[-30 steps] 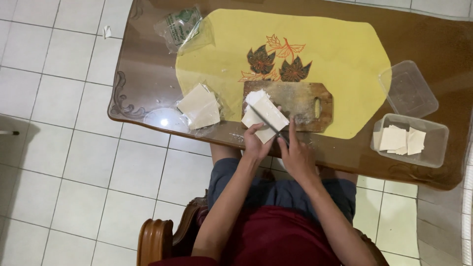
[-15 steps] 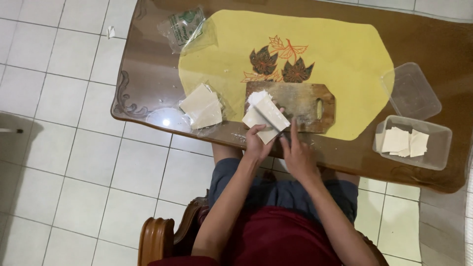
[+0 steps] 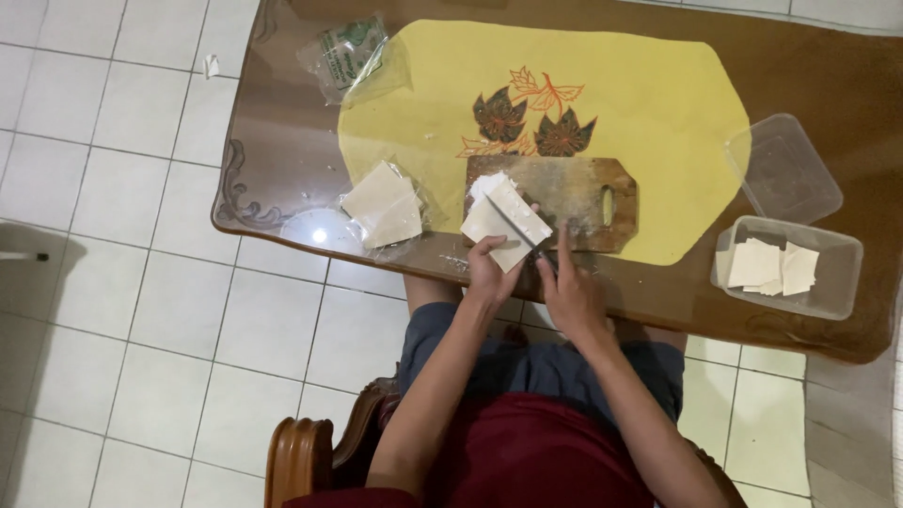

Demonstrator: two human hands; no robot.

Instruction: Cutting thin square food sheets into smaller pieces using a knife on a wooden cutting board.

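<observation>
**Knife still on the sheets, a small batch already boxed**

Since the earlier frames little has shifted: both hands have stayed at the near edge of the wooden cutting board (image 3: 564, 193), and only the view has drifted slightly, so the table sits a touch further right in the picture.

The left hand (image 3: 491, 273) pinches the near corner of a stack of pale square dough sheets (image 3: 503, 218), thumb and fingers pressed onto it, holding it against the board. The right hand (image 3: 567, 292) is closed around what looks like a knife (image 3: 527, 233), whose thin dark blade runs diagonally across the stack; the handle is hidden in the fist, so the exact hold cannot be told.

The stack lies on the left end of the board, partly overhanging its near edge. Just left of it, a second pile of sheets (image 3: 384, 202) rests in an opened clear wrapper, apparently uncut. Further back, an emptied-looking plastic bag (image 3: 346, 52) lies at the table's far left.

At the right, a clear plastic container (image 3: 832, 282) holds a few smaller cut pieces (image 3: 771, 266) lying flat; its lid (image 3: 785, 169) sits just behind it. By my reading the work is early: only a few pieces are boxed, one stack is under the blade, and the wrapped pile is untouched.
</observation>
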